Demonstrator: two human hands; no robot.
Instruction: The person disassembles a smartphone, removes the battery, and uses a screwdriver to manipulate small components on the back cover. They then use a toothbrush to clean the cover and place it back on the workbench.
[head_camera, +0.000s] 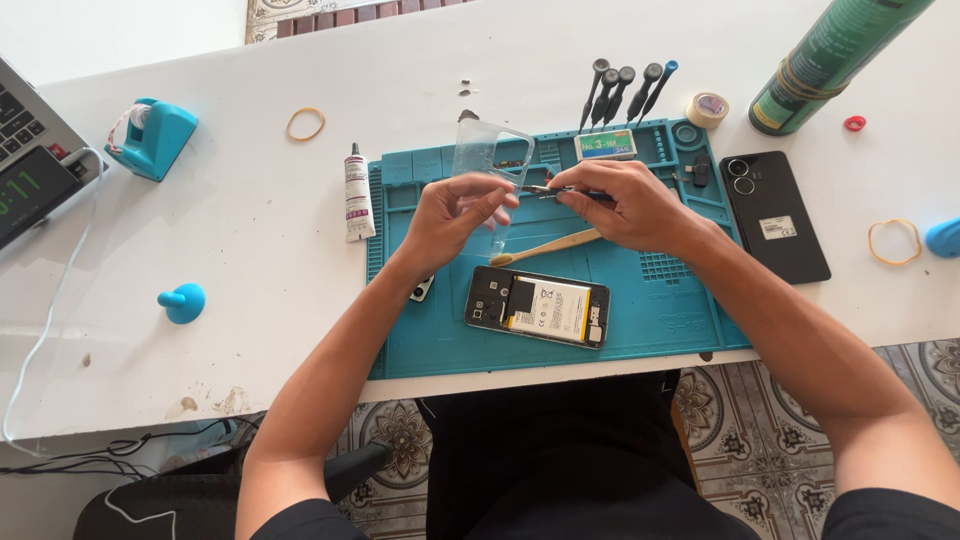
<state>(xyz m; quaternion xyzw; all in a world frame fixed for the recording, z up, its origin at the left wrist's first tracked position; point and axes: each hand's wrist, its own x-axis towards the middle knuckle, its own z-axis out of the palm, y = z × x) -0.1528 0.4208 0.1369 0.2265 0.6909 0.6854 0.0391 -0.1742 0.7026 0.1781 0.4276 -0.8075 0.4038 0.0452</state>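
Observation:
My left hand (455, 212) holds a clear phone case (490, 150) upright above the blue repair mat (640, 320). My right hand (628, 205) grips metal tweezers (545, 190), their tip pointing left at the case's lower edge. Below both hands an opened phone (537, 306) lies face down on the mat, its battery and circuit board exposed. A wooden-handled brush (548, 247) rests on the mat just under my hands. A small camera part (421, 289) lies by my left wrist.
Several screwdrivers (622, 92) stand at the mat's back edge. A black phone back cover (773, 214) lies to the right, a glue tube (356, 190) to the left. A tape dispenser (155, 135), rubber bands, a green can (830, 55) and a laptop (25, 160) surround them.

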